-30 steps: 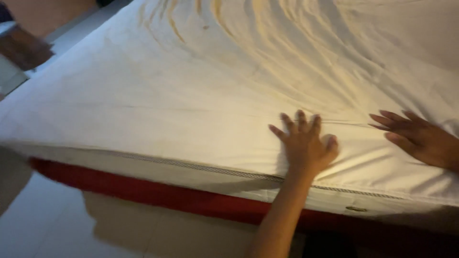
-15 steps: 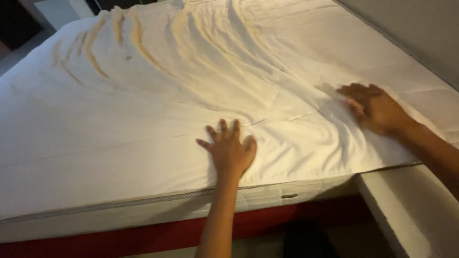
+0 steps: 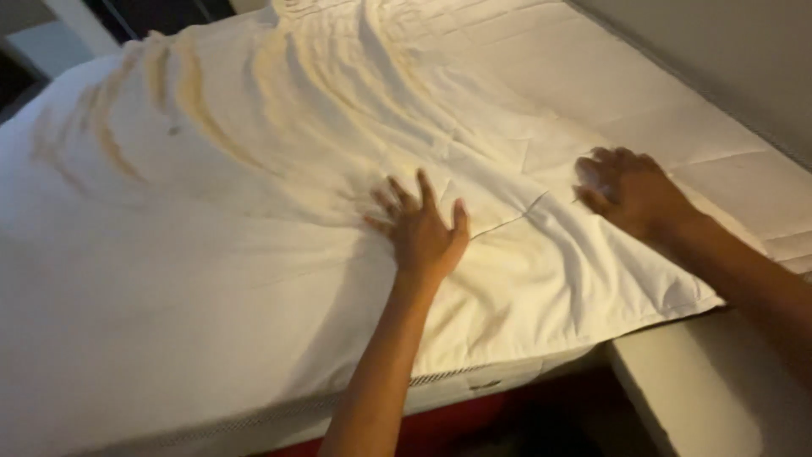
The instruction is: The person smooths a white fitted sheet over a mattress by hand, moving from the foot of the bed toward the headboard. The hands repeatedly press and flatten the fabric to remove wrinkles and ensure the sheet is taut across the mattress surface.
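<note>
Already creased, the white sheet (image 3: 254, 254) could bunch further if the left hand (image 3: 420, 230), fingers splayed flat, and right hand (image 3: 634, 193), fingers loosely curled, drag unevenly.

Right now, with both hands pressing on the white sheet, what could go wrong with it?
1. The sheet does not cover the quilted mattress on the right; its edge lies slack under the right hand, so a push might drag it further off.
2. Long folds run up from the left hand; pressing flat there may only move the wrinkles sideways.
3. The near corner hangs loosely by the ledge and could slip down.
</note>
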